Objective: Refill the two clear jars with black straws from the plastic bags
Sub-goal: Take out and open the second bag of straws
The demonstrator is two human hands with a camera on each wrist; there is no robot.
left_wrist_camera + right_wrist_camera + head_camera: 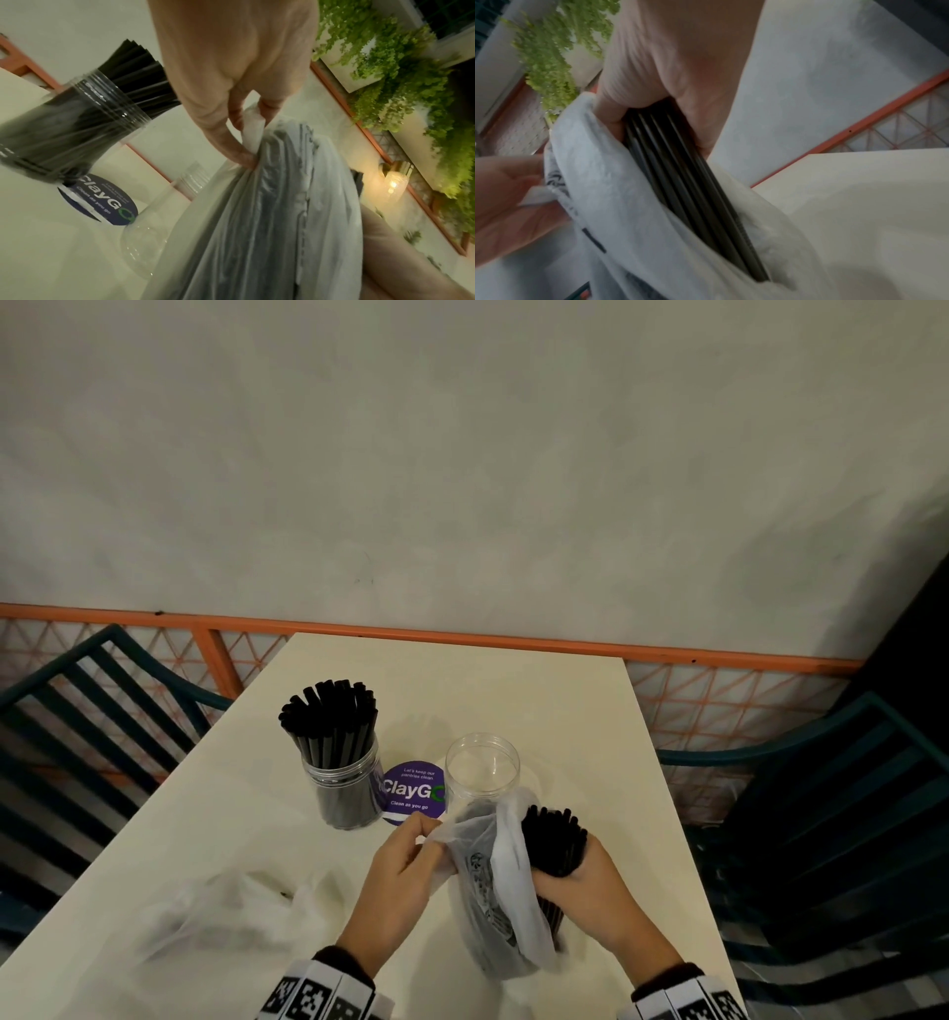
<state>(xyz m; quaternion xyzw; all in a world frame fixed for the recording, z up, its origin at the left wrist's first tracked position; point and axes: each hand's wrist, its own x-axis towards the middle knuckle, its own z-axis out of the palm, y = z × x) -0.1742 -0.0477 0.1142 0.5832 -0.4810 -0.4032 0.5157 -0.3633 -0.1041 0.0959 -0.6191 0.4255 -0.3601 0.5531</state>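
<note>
A white plastic bag stands on the table near its front edge. My left hand pinches the bag's top edge and holds it open. My right hand grips a bundle of black straws that sticks half out of the bag. Just behind the bag stands an empty clear jar. To its left a second clear jar is packed full of black straws.
A purple round "ClayGo" sticker lies between the jars. A crumpled, empty-looking plastic bag lies at the front left of the cream table. Dark green chairs flank the table on both sides; an orange rail runs behind.
</note>
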